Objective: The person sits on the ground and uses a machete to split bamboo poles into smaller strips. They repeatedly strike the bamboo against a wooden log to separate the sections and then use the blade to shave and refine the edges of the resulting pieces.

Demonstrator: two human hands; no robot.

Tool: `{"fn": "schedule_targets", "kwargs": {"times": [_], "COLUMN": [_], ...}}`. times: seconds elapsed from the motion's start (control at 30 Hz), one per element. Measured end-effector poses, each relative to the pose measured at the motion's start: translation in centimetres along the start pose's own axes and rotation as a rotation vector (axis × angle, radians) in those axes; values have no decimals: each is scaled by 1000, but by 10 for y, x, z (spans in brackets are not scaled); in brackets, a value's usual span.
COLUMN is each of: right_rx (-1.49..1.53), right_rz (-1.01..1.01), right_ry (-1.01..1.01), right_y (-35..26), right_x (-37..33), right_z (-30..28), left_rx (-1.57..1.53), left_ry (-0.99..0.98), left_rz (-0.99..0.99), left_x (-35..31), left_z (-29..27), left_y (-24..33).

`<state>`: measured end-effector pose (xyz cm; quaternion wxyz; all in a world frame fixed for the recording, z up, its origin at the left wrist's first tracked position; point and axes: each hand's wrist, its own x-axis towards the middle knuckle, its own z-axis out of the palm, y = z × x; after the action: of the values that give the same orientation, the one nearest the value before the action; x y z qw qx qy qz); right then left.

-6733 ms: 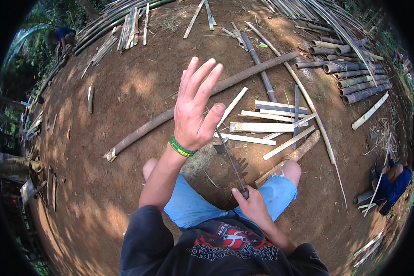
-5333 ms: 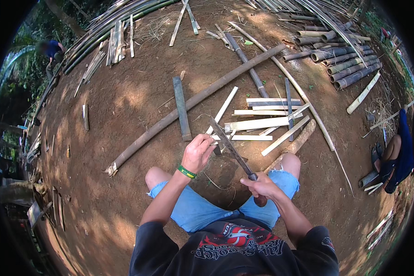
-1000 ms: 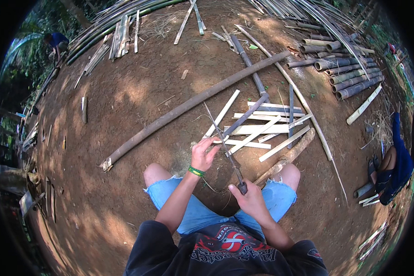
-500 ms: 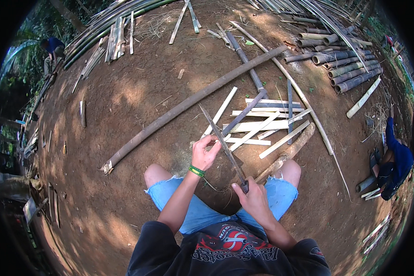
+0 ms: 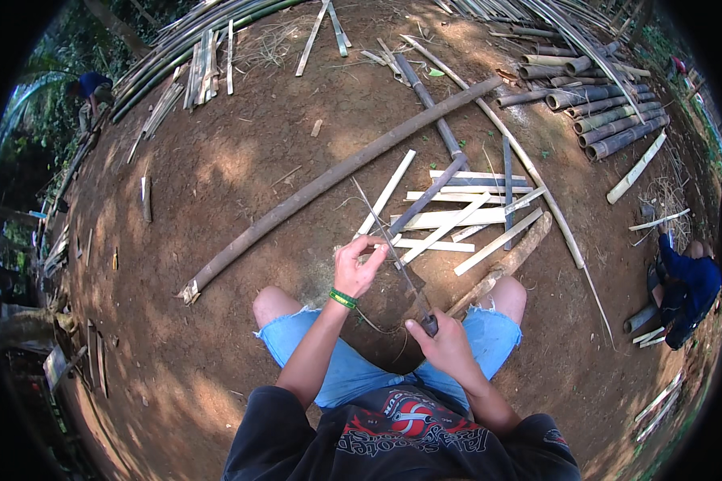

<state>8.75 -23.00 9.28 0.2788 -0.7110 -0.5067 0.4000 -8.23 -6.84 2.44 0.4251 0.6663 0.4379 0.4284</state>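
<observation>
Right hand (image 5: 448, 346): closed around the knife (image 5: 413, 284). Left hand (image 5: 358, 268): half-curled beside it; hold unclear. Beyond: dark bamboo piece (image 5: 427, 196) slanting away past pale strips (image 5: 497, 243). Apparent step: trimming bamboo. Next stroke calls for left fingers (image 5: 369, 241) kept clear.

I have the left arm (image 5: 307, 349) reaching forward, the left hand (image 5: 354, 271) half-curled, fingers (image 5: 363, 241) bent toward the thumb; my right hand (image 5: 447, 342) (nearer the lap) is clenched, thumb angled forward-left.
</observation>
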Motion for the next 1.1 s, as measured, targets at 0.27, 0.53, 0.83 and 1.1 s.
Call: {"fn": "schedule_targets", "kwargs": {"times": [0.27, 0.53, 0.83, 1.1], "right_rx": [68, 65, 32, -16], "right_rz": [117, 123, 51, 37], "right_ry": [-126, -60, -7, -84], "right_y": [4, 3, 1, -7], "right_x": [6, 1, 1, 8], "right_z": [-1, 4, 15, 22], "left_rx": [-38, 301, 866, 1006], "left_ry": [-26, 262, -321, -461], "left_rz": [-47, 769, 749, 695], "left_x": [1, 91, 130, 132], "left_z": [-8, -47, -8, -11], "left_y": [-2, 130, 115, 49]}}
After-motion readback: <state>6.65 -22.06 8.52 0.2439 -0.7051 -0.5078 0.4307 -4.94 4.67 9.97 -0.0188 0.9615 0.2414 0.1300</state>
